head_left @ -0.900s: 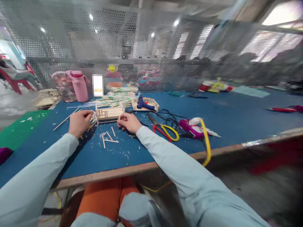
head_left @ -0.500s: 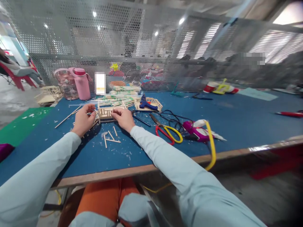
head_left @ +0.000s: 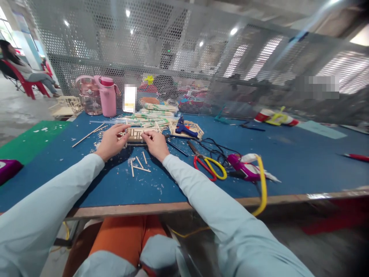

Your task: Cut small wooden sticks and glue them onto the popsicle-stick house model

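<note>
A small model built from wooden sticks stands on the blue table, with a lattice pattern on its front face. At its left end my left hand curves its fingers and thumb around the edge. My right hand pinches a short wooden stick against the front face, right of the middle; the fingertips mostly cover this piece. Several loose short sticks lie on the table in front of the model, among glue scraps.
Right of my hand lie scissors, a purple glue gun with a yellow strip, and black cables. A blue tool rests on another stick frame. Bundled sticks and a pink bottle stand behind, before a perforated metal screen.
The view has shifted, so the table appears slightly further right. My left fingers have closed in on the model's left end, while my right hand stays pinched at its front face.
</note>
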### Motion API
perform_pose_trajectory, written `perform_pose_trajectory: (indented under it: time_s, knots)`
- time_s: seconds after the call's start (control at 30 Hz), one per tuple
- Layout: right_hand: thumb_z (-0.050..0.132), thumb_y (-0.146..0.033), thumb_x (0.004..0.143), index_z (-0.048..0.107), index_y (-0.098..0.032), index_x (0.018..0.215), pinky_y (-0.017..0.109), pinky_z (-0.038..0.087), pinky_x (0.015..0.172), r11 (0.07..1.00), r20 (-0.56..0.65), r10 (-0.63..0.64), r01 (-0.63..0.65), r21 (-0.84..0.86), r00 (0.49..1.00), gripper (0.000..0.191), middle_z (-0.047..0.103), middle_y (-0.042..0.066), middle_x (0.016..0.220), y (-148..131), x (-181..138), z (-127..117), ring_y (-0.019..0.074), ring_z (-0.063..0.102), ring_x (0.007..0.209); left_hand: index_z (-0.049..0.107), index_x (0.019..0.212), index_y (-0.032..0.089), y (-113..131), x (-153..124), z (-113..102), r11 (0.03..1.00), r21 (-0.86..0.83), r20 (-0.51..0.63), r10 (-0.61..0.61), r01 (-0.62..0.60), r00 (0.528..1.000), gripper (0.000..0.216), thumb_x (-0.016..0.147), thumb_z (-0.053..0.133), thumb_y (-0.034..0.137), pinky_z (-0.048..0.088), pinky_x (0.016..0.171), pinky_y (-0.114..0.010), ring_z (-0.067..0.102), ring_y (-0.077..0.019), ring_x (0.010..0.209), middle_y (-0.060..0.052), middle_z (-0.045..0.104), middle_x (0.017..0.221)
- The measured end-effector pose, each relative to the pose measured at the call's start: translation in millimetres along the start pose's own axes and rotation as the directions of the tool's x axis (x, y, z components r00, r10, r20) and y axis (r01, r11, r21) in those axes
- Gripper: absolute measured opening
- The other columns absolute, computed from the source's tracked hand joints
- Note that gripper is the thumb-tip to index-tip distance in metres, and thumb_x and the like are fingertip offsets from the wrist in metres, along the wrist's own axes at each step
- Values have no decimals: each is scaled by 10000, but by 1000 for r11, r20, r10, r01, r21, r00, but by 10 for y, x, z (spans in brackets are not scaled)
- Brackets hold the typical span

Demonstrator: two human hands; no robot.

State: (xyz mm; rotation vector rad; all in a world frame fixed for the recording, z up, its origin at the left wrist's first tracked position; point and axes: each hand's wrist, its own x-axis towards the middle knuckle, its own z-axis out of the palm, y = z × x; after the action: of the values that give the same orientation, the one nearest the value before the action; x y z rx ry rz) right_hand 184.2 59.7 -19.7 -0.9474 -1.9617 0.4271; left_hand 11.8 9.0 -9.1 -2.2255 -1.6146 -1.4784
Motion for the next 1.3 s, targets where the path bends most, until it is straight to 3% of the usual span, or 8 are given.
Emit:
perform_pose_trajectory:
  time_s: [0.17, 0.67, 1.3]
  knots:
    - [483, -284, 794, 638, -148, 671, 214, 351, 623, 999, 29, -43, 43, 13, 999, 241, 584, 3, 624, -11, 21, -33, 116, 497, 612, 619, 1047, 141, -6, -1, -3, 1000, -14, 4, -1, 1, 1000, 338, 768, 474, 266, 510, 636, -259, 575, -156, 814, -90, 613, 1008]
    - [483, -330, 788, 637, -150, 655, 209, 335, 590, 999, 26, 2, -3, 43, 1000, 272, 544, -14, 570, 9, 34, -9, 110, 467, 586, 624, 1037, 157, -8, -3, -7, 1000, -31, 7, 0, 0, 1000, 334, 757, 477, 263, 515, 622, -252, 574, -145, 787, -84, 606, 1006]
    - [513, -273, 780, 677, -146, 698, 224, 369, 637, 999, 14, 36, -36, 21, 999, 223, 638, 15, 652, -21, 57, 20, 128, 534, 640, 624, 1036, 139, 6, -3, -6, 999, -42, 17, -16, 17, 1000, 337, 748, 484, 244, 515, 617, -256, 579, -150, 787, -96, 605, 1020]
